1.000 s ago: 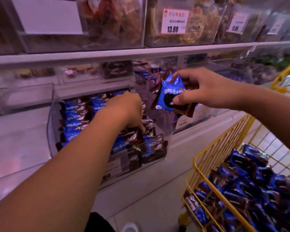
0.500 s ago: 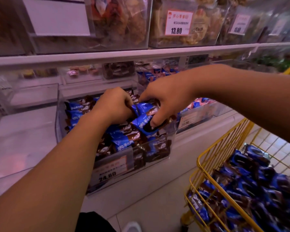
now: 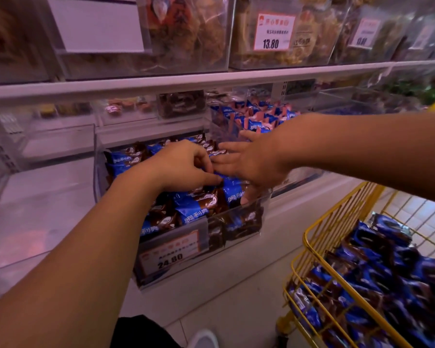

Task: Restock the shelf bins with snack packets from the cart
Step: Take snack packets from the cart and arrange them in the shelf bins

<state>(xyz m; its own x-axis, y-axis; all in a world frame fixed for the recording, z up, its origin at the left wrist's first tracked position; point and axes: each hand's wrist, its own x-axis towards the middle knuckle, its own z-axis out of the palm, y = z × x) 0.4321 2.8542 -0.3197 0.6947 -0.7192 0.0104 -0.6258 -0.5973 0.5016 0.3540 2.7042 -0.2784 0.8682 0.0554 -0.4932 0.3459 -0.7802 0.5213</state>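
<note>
On the shelf (image 3: 161, 86), the bin (image 3: 236, 217) sat nearly full; the left hand (image 3: 183, 167) pinched a packet (image 3: 232, 188), the right hand (image 3: 251, 162) pressed flat, fingers spread. Packets wanted levelling below the rim.

Single head-worn view, wide-angle, looking forward and down, close on shelf bin (image 3: 239, 222); cart (image 3: 319, 237) lower right.

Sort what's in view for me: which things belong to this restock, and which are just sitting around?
In the job:
clear bin of blue packets
yellow cart with more packets
left hand pinching a packet
right hand flat on the pile

Bystanders:
upper snack bins
13.80 tag
pink-blue packets
</note>
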